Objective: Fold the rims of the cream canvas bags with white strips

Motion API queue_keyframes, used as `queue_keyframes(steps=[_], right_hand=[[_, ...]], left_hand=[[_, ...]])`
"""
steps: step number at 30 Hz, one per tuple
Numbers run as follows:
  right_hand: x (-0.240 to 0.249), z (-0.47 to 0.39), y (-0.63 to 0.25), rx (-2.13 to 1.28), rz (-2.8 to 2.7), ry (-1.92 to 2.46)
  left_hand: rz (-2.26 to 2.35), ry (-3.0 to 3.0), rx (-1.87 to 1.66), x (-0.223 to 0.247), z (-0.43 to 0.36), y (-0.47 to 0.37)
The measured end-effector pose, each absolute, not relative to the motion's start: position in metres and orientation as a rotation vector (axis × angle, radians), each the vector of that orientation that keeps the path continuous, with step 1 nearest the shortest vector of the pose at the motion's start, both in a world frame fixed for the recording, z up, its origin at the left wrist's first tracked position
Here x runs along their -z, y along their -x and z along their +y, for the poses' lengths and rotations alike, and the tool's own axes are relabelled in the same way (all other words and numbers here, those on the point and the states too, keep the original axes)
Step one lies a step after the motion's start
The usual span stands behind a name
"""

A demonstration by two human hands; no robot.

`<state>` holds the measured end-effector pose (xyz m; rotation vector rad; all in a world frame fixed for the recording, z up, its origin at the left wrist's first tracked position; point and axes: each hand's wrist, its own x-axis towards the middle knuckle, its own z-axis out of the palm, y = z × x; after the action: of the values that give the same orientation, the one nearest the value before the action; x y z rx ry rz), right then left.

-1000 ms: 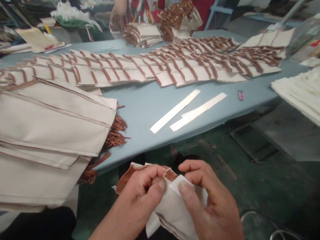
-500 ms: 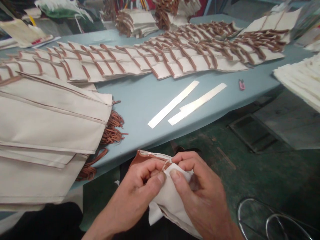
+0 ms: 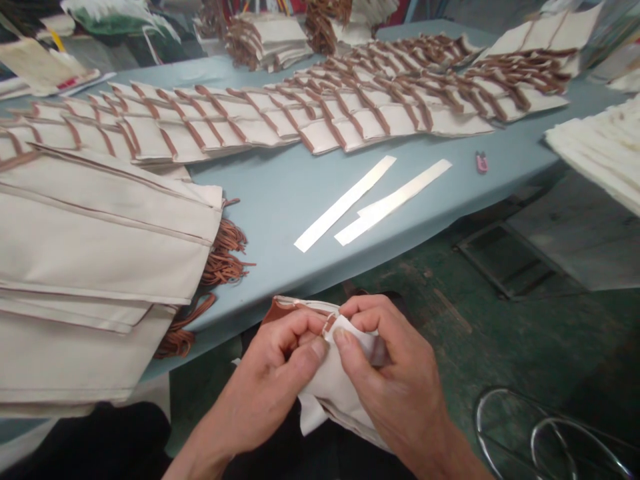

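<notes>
One blue table (image 3: 270, 200) stretches beyond the cream fabric piece (image 3: 333, 383), which sits between and below the left hand (image 3: 273, 373) and right hand (image 3: 400, 380), each closed in a pinch at its upper edge; the right also grips a small white flap (image 3: 346, 321).

The fabric piece (image 3: 333, 383) sits between the fingers (image 3: 303, 325); ahead of them, on the table (image 3: 265, 220), lie strips (image 3: 345, 203), with a row of overlapping pieces (image 3: 320, 137) behind; left of the fingers, a fabric stack (image 3: 100, 220), cords (image 3: 225, 257) along its nearer side; ahead and right, a small clip (image 3: 481, 164); farther right, a cloth pile (image 3: 603, 150).
</notes>
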<state>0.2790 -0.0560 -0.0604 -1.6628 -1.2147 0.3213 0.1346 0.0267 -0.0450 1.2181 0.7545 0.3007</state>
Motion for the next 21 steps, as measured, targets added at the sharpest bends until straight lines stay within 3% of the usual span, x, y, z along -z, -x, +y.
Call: queue_keyframes(steps=[14, 21], right_hand=[[0.061, -0.054, -0.273, -0.242, -1.202, 1.803], [0.060, -0.056, -0.272, -0.408, -1.167, 1.881]], left_hand=[[0.774, -1.476, -0.446, 0.050, 0.022, -0.130], [0.721, -1.475, -0.482, 0.056, 0.020, -0.128]])
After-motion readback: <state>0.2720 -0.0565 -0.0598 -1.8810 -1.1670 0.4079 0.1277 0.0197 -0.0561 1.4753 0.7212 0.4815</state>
